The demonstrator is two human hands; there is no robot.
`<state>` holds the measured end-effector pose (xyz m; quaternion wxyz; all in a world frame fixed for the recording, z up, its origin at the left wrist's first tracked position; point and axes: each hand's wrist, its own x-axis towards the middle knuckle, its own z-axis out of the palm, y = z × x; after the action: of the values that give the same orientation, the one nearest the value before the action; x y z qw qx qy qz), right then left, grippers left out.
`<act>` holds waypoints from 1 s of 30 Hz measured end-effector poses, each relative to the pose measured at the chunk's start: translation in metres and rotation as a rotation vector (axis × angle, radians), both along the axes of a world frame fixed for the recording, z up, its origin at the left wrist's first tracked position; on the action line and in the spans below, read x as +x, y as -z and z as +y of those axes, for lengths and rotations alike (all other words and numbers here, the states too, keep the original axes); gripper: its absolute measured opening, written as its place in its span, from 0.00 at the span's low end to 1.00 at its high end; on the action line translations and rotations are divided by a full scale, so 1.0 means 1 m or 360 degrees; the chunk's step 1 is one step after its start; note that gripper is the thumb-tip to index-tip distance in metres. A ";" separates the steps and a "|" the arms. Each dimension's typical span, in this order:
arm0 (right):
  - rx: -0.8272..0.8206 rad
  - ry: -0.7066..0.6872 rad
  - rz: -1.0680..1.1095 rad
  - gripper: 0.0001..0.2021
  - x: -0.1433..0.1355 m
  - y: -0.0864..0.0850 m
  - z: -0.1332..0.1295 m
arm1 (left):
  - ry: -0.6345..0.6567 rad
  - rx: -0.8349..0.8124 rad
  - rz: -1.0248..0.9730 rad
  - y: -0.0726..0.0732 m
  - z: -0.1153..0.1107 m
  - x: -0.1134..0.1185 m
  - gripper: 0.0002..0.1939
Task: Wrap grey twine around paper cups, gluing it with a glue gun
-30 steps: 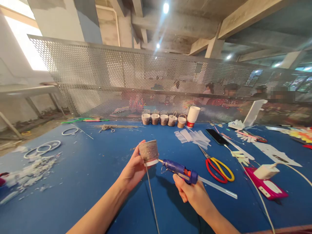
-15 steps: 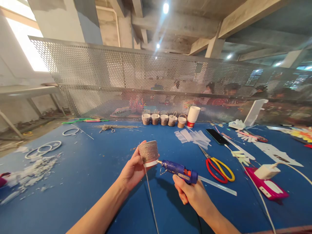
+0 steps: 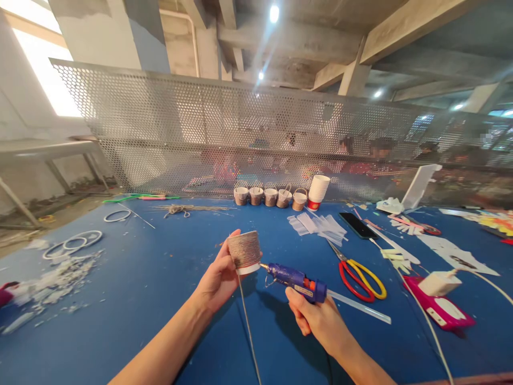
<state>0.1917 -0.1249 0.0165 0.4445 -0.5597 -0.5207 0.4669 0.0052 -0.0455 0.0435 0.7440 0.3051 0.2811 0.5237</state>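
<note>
My left hand point(image 3: 219, 277) is closed around a paper cup point(image 3: 244, 250) wrapped in brown twine, tilted, with a bare white band at its lower edge. A loose length of twine point(image 3: 248, 326) runs from that edge down toward me. In my right hand point(image 3: 310, 315) is a blue hot glue gun point(image 3: 292, 277), its nozzle at the white band on the cup's right side; whether it touches I cannot tell. A clear glue stick point(image 3: 363, 307) sticks out of the gun's back end. Red and yellow handled scissors point(image 3: 360, 275) lie to the right of the gun.
Several small twine-covered baskets point(image 3: 270, 198) and a stack of paper cups point(image 3: 319, 191) line the back by a perforated metal screen point(image 3: 192, 128). Glue sticks point(image 3: 320, 227), a phone point(image 3: 357, 225) and a pink power strip point(image 3: 438, 307) lie right. White rings point(image 3: 72, 245) and scraps point(image 3: 66, 280) lie left.
Almost nothing differs. The glue gun and my right hand have shifted very slightly to the right, as the whole view has; the left hand still holds the cup in the same tilt.
</note>
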 end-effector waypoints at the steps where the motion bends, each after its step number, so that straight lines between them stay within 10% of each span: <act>1: 0.0004 0.0003 -0.0010 0.23 0.000 0.001 0.000 | -0.0014 0.0010 0.0011 -0.001 0.000 0.000 0.43; 13: -0.0034 0.0056 0.0225 0.25 0.002 -0.009 0.000 | 0.0126 0.0047 -0.0122 0.001 0.003 -0.006 0.45; 19: 0.0244 0.0102 0.0488 0.21 0.018 -0.035 0.012 | -0.0201 -0.0008 -0.0091 -0.001 0.005 -0.002 0.26; 24: 0.0377 0.0342 -0.0022 0.21 0.027 -0.059 0.059 | -0.0356 -0.0010 -0.0004 -0.002 0.005 0.002 0.23; 30: 0.0237 0.0362 -0.0564 0.13 0.015 -0.020 0.110 | -0.0429 0.0039 0.0112 -0.002 0.002 0.004 0.26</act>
<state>0.2070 -0.0145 0.0370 0.4359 -0.6539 -0.5572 0.2683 0.0096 -0.0431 0.0451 0.6529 0.2918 0.3389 0.6113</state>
